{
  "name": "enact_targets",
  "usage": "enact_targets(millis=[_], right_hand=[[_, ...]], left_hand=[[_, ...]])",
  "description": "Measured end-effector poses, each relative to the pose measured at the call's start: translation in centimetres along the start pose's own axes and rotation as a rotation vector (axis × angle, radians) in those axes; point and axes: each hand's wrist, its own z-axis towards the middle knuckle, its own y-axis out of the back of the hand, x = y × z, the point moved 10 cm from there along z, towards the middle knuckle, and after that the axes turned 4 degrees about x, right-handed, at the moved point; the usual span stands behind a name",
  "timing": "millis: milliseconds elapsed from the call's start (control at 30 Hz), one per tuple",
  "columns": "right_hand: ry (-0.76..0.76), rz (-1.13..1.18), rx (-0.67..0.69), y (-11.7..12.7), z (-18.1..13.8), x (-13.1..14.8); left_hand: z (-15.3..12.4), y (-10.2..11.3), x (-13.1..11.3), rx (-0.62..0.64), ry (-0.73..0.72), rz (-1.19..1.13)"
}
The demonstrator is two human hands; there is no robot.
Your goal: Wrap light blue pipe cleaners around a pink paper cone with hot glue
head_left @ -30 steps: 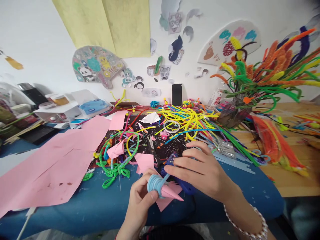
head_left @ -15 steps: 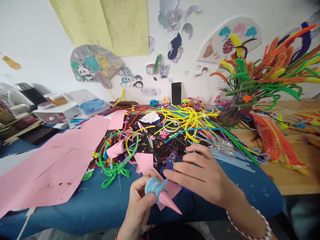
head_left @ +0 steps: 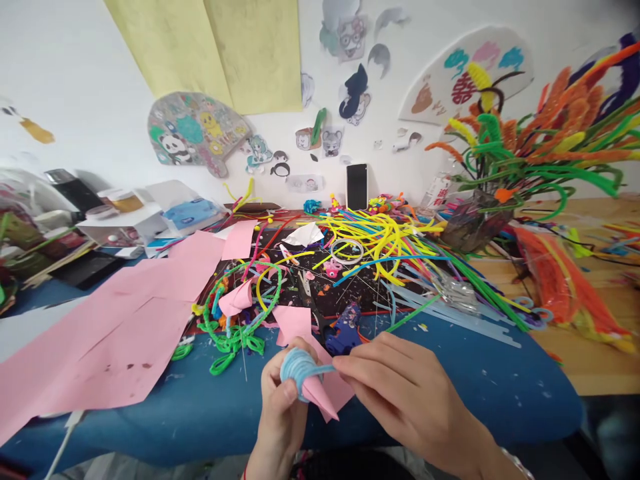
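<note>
Low in the head view, my left hand (head_left: 281, 417) grips a rolled pink paper cone (head_left: 321, 399), its pointed tip angled down to the right. Around the cone's wide end runs a coiled light blue pipe cleaner (head_left: 297, 368). My right hand (head_left: 413, 393) pinches the loose strand of that pipe cleaner, drawn out to the right of the cone. Just beyond the hands lies a dark blue glue gun (head_left: 344, 330). Pink paper pieces (head_left: 293, 323) lie behind and partly under my left hand. The palm sides of both hands are hidden.
Large pink sheets (head_left: 150, 333) cover the left of the blue tabletop. Green looped pipe cleaners (head_left: 231, 343) sit nearer the middle. Yellow strands (head_left: 383, 237) pile at the back. A vase (head_left: 473, 223) full of coloured stems and an orange bundle (head_left: 555, 280) stand at right.
My right hand has come down and closed its fingers on the pipe cleaner's strand, which now stretches rightward. The cone has shifted slightly left in my left hand. The view has moved a little.
</note>
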Motion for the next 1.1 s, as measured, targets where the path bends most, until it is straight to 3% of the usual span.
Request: enact_targets(millis=[333,767,933,1100], right_hand=[[-0.191,0.179,-0.115,-2.2,-1.5,-0.3],[-0.307,0.261,-0.252,-3.3,-2.5,0.0],[-0.313,0.299,-0.373,-2.6,-2.4,0.4],[-0.282,0.288,-0.414,-2.0,-2.7,0.6]], left_hand=[[-0.1,1.6,1.0,-0.204,0.032,-0.086],[-0.2,1.1,1.1,-0.312,0.005,-0.166],[-0.4,0.3,1.4,-0.264,0.017,-0.164],[-0.9,-0.7,-0.4,-0.160,-0.180,-0.161]])
